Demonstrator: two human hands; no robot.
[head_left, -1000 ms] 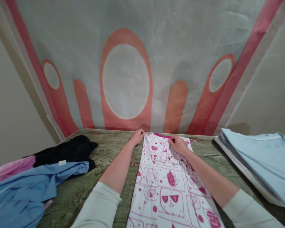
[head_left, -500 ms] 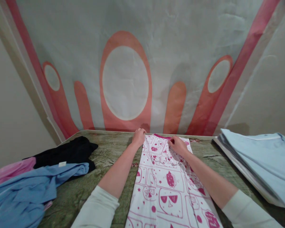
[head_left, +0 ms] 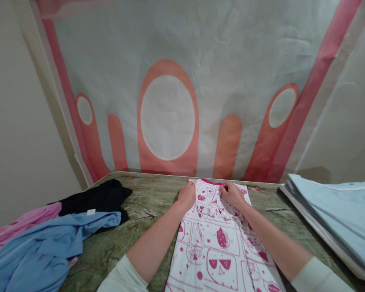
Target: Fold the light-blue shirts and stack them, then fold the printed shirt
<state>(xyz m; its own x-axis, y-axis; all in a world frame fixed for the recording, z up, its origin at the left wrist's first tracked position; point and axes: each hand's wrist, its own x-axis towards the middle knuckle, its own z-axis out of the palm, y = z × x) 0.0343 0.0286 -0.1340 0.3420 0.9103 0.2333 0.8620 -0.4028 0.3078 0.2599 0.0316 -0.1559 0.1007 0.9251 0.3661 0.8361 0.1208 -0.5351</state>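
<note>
A white garment with pink cartoon prints and a pink neckband point(head_left: 220, 237) lies lengthwise on the table, its neck end toward the wall. My left hand point(head_left: 187, 194) is closed at the garment's upper left edge, near the neckline, with the fingertips partly hidden. Just right of the neckband, my right hand point(head_left: 232, 194) pinches the cloth between thumb and fingers. Small wrinkles run through the fabric between and below the two hands.
On the left lie loose clothes: a black one point(head_left: 94, 198), a pink one point(head_left: 33, 221) and a blue one point(head_left: 45, 243). A stack of folded light clothes point(head_left: 337, 211) sits at the right. The wood-patterned table point(head_left: 149, 202) meets a printed wall sheet point(head_left: 209, 48).
My left hand has moved from the top left corner down and inward onto the garment's edge. My right hand stays pinched near the neckband. The camera view has shifted slightly.
</note>
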